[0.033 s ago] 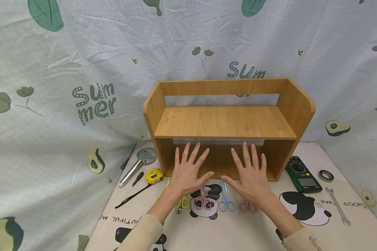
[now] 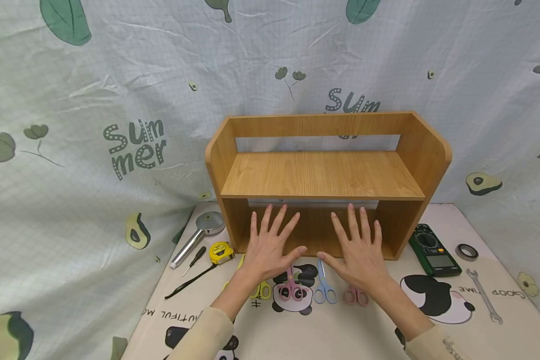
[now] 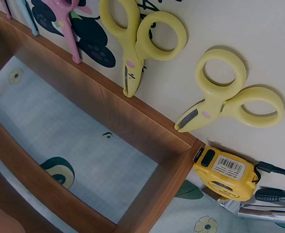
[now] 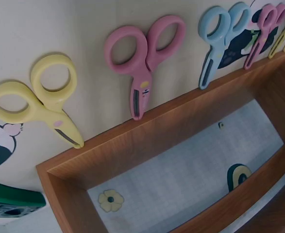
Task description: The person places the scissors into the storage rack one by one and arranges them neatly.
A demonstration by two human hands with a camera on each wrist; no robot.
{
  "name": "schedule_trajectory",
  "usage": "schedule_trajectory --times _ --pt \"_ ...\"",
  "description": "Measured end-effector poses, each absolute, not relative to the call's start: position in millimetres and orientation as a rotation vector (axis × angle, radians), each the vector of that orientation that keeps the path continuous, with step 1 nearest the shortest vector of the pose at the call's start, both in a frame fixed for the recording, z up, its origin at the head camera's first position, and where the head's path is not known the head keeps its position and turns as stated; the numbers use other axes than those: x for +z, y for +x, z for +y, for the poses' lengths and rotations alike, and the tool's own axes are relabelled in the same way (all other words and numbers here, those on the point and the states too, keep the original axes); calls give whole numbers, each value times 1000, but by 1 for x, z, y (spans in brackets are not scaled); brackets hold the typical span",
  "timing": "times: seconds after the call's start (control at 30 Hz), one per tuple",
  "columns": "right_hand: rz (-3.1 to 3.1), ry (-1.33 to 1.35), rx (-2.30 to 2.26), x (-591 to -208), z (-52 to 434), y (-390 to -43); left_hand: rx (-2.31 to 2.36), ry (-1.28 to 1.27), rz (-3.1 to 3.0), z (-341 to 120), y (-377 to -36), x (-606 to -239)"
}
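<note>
One two-tier light-brown wooden shelf [image 2: 321,175] stood at the far side of the pale, panda-printed tabletop [image 2: 306,335]. Two bare hands were held out before its lower tier, backs upward: the left hand [image 2: 271,250] toward the left, the right hand [image 2: 362,255] toward the right, thumbs pointing at each other but apart. The fingers of both were straight and spread wide; whether any touched the wood could not be told.

Six pairs of plastic-handled scissors lay in a row along the shelf's near edge, tips toward it. From left to right came two yellow pairs [image 3: 214,106] [image 3: 131,48], one pink pair [image 2: 290,281], one light-blue pair [image 4: 217,41], a second pink pair [image 4: 142,73] and a third yellow pair [image 4: 55,119], the last hidden by the right arm in the head view.

Left of the shelf were three tools: one silver round-headed, long-handled tool [image 2: 189,247], one black-handled screwdriver [image 2: 200,254] and one yellow tape measure [image 2: 220,252] with a black strap. To the right lay three more: one green-and-black multimeter [image 2: 434,252], one black tape roll [image 2: 459,249] and, nearer, one silver wrench [image 2: 485,297].
</note>
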State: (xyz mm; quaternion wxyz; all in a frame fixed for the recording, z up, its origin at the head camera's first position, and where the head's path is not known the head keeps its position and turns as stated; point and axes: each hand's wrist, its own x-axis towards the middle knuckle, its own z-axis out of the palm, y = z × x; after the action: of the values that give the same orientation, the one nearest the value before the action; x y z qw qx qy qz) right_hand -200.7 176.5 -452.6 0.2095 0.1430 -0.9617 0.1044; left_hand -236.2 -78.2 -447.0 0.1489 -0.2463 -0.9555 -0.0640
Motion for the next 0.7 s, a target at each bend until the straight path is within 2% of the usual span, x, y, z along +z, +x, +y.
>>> schedule_trajectory --times 0.4,0.7 --pt "-2709 382 304 -452 177 -199 -215 -688 -2741 -79 -235 -448" --pt "-2769 429 291 -450 164 -197 -568 -473 -2588 -126 -221 -456"
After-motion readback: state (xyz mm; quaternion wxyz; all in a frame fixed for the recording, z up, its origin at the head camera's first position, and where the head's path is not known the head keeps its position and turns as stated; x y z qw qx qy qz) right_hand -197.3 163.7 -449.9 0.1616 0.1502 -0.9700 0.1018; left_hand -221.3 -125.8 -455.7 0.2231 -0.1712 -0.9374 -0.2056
